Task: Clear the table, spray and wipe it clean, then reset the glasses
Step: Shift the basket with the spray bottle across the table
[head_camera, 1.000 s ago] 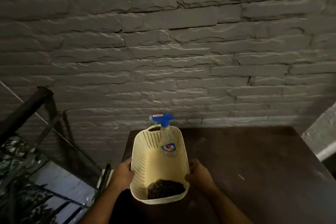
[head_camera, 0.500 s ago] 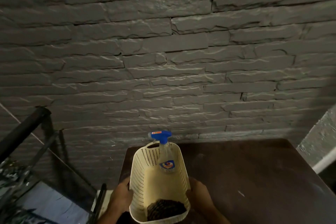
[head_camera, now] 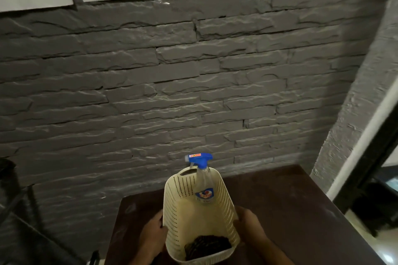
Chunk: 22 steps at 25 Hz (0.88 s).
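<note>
fingers of the left hand (head_camera: 151, 235) and right hand (head_camera: 251, 227) curl round the basket (head_camera: 200, 217) sides, likely steadying the upright spray bottle (head_camera: 203, 180) and dark cloth (head_camera: 206, 246) over the tabletop (head_camera: 290, 211).

1. Both bare forearms reach forward from the bottom edge of the view
2. The left hand (head_camera: 151, 237) lies flat against the left wall of the basket (head_camera: 178, 211), its fingers hidden behind it
3. The right hand (head_camera: 251, 229) presses the right wall, thumb at the rim
4. The two hands sit level, palms facing each other, clasping the basket between them
</note>
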Tool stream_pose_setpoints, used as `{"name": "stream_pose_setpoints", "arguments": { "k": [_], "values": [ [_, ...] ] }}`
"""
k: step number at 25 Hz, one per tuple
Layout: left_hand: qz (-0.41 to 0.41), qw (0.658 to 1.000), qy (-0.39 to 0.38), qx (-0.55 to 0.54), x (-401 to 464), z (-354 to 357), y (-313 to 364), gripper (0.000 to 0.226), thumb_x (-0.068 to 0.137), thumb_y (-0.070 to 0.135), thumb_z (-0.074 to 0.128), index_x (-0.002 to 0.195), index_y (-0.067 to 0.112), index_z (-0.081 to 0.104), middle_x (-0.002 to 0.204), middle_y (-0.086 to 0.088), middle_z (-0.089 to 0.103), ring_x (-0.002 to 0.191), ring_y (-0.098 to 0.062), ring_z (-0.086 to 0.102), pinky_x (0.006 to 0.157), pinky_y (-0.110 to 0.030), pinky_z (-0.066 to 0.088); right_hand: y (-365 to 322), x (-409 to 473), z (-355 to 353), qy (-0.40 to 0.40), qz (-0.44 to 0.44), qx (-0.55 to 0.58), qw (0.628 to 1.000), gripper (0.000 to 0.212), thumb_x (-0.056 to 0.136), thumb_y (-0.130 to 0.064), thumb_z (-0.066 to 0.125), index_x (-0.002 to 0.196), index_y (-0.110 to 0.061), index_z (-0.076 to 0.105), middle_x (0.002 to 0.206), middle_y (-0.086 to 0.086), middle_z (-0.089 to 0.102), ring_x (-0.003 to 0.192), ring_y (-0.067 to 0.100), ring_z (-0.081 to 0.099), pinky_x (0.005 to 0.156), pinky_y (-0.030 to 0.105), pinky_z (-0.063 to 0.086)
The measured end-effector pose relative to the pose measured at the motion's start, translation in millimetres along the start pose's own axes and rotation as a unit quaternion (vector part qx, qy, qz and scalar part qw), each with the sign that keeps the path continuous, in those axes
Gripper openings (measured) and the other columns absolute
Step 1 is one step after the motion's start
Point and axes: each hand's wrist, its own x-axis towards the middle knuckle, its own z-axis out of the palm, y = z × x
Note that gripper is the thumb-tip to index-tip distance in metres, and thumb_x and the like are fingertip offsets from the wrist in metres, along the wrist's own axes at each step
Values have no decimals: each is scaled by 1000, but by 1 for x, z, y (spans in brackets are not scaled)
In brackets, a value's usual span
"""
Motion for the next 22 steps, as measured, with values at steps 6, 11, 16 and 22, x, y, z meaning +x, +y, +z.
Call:
{"name": "stream_pose_setpoints", "arguments": {
  "k": [6, 11, 16, 22],
  "values": [
    [36, 998, -47, 17, -22, 88, 85, 59, 89, 13, 52, 142, 37, 42, 134, 4, 59, 109, -17, 62, 83, -38, 57, 68, -7, -103, 31, 15, -6, 999, 24, 88, -16, 57, 102, -32, 68, 92, -12, 71, 86, 3, 68, 75, 23, 57],
    [72, 994, -85, -11, -44, 188, 140, 56, 77, 12, 51, 125, 40, 57, 117, 4, 69, 98, -18, 66, 80, -45, 58, 148, -25, -192, 71, 34, -11, 997, 27, 90, -16, 57, 108, -33, 68, 93, -14, 71, 86, 2, 67, 76, 20, 55],
    [73, 990, -112, -50, -75, 280, 187, 59, 79, 5, 52, 131, 34, 56, 118, 1, 68, 102, -19, 65, 84, -44, 57, 220, -43, -264, 86, 97, -12, 991, 32, 89, -9, 53, 113, -24, 68, 93, -4, 71, 79, 11, 69, 66, 26, 58],
    [80, 986, -139, -52, -114, 348, 216, 58, 80, 6, 52, 126, 41, 54, 121, 9, 65, 107, -13, 62, 89, -41, 55, 277, -65, -314, 97, 130, -10, 987, 40, 89, -2, 50, 125, -14, 63, 93, 1, 68, 87, 24, 68, 76, 39, 58]
  ]
}}
